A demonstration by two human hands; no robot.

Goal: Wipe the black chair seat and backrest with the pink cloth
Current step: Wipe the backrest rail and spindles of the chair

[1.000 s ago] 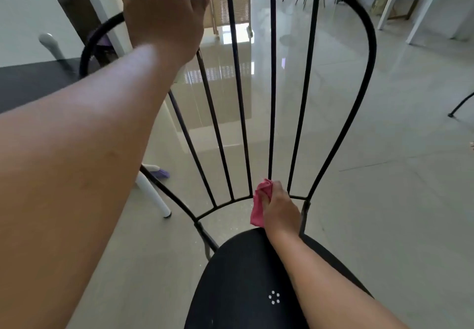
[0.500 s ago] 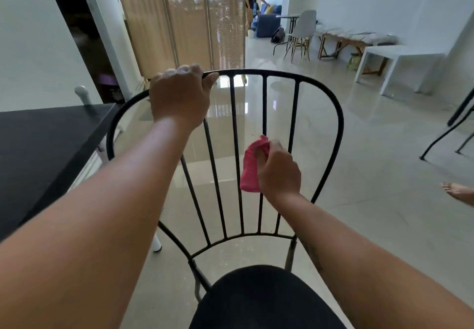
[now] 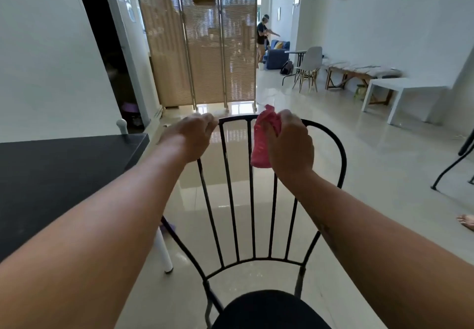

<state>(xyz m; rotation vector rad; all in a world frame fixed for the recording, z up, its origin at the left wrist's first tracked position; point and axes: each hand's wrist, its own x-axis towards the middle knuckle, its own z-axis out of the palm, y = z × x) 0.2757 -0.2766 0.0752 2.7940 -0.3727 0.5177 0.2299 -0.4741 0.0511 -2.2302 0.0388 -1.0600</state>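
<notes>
A black metal chair stands in front of me, its barred backrest (image 3: 252, 200) upright and its round black seat (image 3: 269, 310) at the bottom edge of the view. My left hand (image 3: 191, 136) grips the top rail of the backrest at its left. My right hand (image 3: 289, 144) holds the bunched pink cloth (image 3: 263, 140) against the top rail and the upper end of a bar, right of centre. The rail under both hands is hidden.
A black table (image 3: 59, 172) with a white leg (image 3: 164, 251) stands close on the left. A wicker folding screen (image 3: 200, 49) stands behind the chair. Another chair's black legs (image 3: 454, 159) and a bare foot (image 3: 465, 222) are at the right. A person (image 3: 262, 38) stands far back.
My right hand has slid the pink cloth up a bar from the bottom of the backrest to the top rail. My view has tilted upward. The left hand stays on the rail.
</notes>
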